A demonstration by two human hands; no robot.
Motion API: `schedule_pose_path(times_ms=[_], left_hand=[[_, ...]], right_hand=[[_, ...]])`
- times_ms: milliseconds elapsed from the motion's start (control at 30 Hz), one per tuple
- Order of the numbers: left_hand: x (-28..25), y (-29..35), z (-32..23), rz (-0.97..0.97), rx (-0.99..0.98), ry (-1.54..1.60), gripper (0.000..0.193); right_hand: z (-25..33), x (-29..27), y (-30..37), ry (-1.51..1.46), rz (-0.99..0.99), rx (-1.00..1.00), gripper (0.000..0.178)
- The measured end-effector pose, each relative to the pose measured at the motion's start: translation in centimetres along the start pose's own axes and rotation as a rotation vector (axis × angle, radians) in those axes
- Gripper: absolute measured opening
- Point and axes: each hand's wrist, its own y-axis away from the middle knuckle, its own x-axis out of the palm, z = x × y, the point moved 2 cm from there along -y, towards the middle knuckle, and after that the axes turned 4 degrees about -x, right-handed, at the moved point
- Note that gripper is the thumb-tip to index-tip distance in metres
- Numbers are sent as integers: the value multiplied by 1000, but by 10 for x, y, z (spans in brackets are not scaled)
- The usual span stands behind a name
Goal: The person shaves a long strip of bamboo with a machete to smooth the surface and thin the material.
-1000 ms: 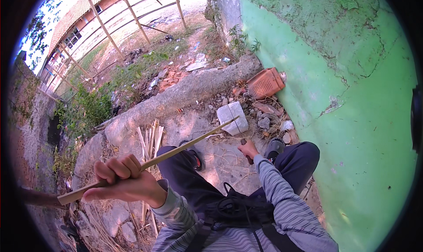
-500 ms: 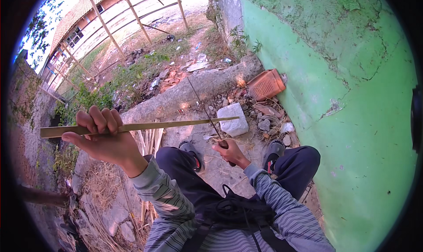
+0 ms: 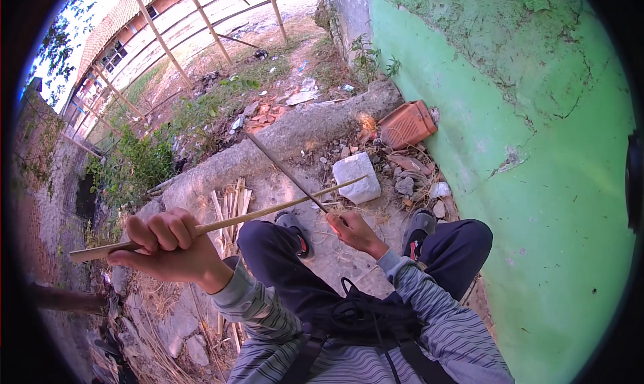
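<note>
My left hand (image 3: 176, 250) is closed around the thick end of a long split bamboo strip (image 3: 268, 209). The strip slants up to the right, and its thin tip overlaps a whitish stone block (image 3: 359, 177); whether they touch I cannot tell. My right hand (image 3: 359, 234) grips a long knife, its handle mostly hidden in the fingers. Its narrow dark blade (image 3: 285, 171) points up and to the left, crossing the strip just beyond my right hand.
A bundle of bamboo strips (image 3: 235, 206) lies by my left knee. A low concrete ledge (image 3: 268, 149) runs across ahead. Rubble and an orange plastic container (image 3: 407, 124) sit beside the green wall (image 3: 537, 216) on my right. Dry shavings (image 3: 161, 297) litter the ground at left.
My left hand has come down and slightly right, so the strip now slopes more. The knife has turned, its blade tip swinging left and lower.
</note>
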Motion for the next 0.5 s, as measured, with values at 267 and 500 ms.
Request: schedule_pose_path(times_ms=[267, 500], left_hand=[[3, 4, 0, 17, -6, 37, 60], [-4, 6, -3, 9, 19, 25, 60]], right_hand=[[-35, -13, 2, -246, -110, 360, 60], [-26, 0, 4, -71, -89, 113, 58]])
